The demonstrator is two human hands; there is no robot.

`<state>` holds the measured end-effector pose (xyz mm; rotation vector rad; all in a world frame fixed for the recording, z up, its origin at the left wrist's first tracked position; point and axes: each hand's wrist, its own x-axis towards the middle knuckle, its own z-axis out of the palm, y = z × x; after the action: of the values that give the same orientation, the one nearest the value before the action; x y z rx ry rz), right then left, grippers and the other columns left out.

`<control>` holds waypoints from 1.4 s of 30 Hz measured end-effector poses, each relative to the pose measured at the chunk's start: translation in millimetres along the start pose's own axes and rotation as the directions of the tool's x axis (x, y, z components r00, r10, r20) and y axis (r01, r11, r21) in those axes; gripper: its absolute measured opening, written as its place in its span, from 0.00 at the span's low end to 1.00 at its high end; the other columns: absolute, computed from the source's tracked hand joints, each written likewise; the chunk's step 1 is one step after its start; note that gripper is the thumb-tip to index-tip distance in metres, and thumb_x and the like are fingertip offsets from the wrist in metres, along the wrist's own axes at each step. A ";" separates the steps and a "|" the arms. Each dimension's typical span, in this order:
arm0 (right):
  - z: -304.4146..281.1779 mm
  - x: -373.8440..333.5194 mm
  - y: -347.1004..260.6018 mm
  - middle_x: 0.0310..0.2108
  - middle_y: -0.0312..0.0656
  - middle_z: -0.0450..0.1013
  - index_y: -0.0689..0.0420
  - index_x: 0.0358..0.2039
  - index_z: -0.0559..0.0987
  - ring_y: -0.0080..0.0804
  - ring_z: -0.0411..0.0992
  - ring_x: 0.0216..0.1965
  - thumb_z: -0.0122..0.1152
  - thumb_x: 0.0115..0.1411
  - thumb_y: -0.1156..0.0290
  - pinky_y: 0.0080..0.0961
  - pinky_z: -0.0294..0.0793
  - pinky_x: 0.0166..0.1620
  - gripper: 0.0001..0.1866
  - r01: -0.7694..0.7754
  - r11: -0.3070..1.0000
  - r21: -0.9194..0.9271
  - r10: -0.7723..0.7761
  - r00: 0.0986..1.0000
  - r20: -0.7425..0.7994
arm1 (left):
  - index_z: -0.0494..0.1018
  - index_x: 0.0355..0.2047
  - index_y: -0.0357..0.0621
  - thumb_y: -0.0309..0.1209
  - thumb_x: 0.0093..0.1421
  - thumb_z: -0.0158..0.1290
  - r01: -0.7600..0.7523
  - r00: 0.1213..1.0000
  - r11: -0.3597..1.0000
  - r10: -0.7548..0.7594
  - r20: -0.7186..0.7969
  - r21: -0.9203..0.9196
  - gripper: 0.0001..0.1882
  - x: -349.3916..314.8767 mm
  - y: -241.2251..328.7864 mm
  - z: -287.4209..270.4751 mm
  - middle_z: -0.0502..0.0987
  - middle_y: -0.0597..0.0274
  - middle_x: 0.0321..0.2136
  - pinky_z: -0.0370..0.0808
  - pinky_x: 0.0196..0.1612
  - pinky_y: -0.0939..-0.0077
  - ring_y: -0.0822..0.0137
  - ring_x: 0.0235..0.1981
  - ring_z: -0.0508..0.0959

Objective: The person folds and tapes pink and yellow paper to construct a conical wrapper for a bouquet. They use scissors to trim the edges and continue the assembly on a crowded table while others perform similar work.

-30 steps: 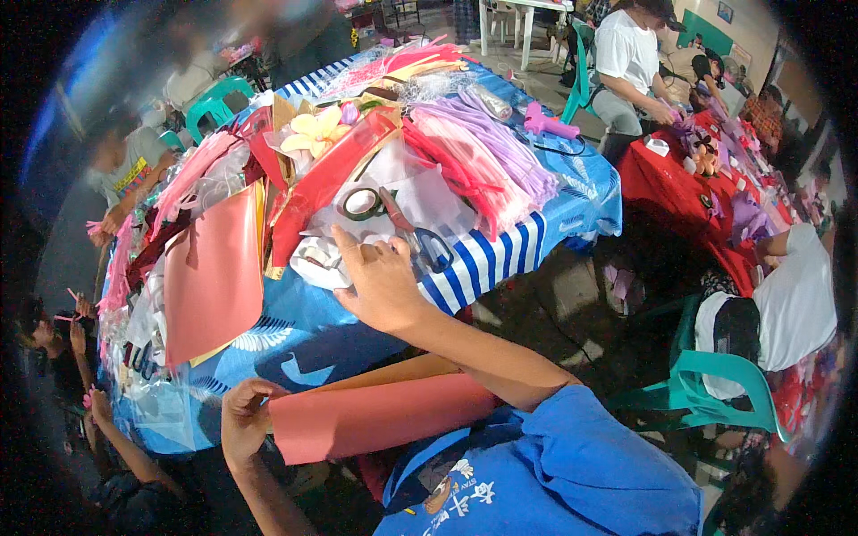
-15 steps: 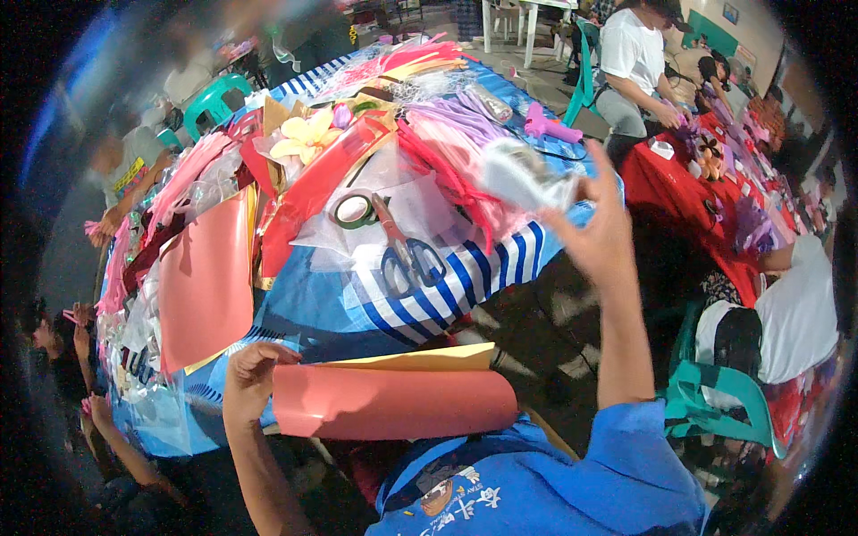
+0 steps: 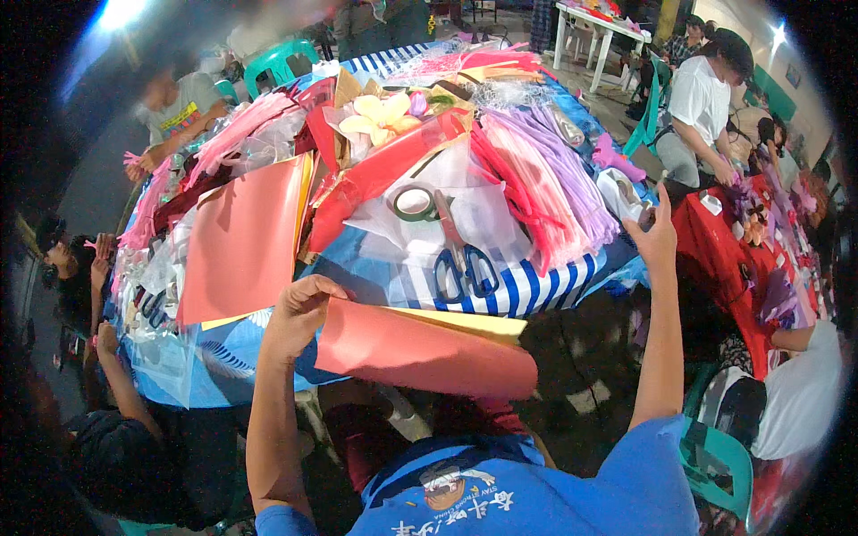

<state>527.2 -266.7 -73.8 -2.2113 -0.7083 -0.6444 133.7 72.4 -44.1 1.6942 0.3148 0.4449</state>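
My left hand [image 3: 308,308] pinches the upper left corner of a coral-red sheet of paper [image 3: 420,348]. The sheet curls over at its far end and hangs above my lap, and a yellow sheet [image 3: 478,325] shows along its upper edge. At the right edge of the table, my right hand [image 3: 657,234] has thumb and fingers spread. Beside its fingertips lies a white rounded thing [image 3: 617,195] whose kind I cannot make out. Scissors [image 3: 460,255] with dark blue handles and a roll of tape [image 3: 413,203] lie on white sheer wrapping in front of me.
More coral sheets [image 3: 241,237] lie on the table's left. Pink and purple fuzzy stems [image 3: 559,179], red wrapping [image 3: 384,170] and a cream flower [image 3: 377,116] fill the middle. A purple glue gun [image 3: 617,159] sits at the right. Other people work around this and a red-covered table [image 3: 702,228].
My right hand has put the white thing down at the table's right edge and opened. My left hand and the coral sheet have shifted right and up in view, as the view itself turned.
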 end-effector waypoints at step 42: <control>147.8 -97.7 -427.7 0.41 0.49 0.66 0.52 0.61 0.46 0.39 0.73 0.31 0.56 0.56 0.62 0.28 0.72 0.26 0.38 -0.650 0.522 0.553 -0.358 0.421 0.833 | 0.73 0.30 0.38 0.13 0.50 0.46 -0.187 0.959 0.980 0.165 -0.232 -0.075 0.10 -97.9 -29.0 -67.4 0.76 0.61 0.34 0.68 0.45 0.77 0.70 0.39 0.74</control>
<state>213.0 69.5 -22.6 -1.3910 -0.9714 1.0634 17.1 92.6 -74.9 1.5854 0.3025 0.7761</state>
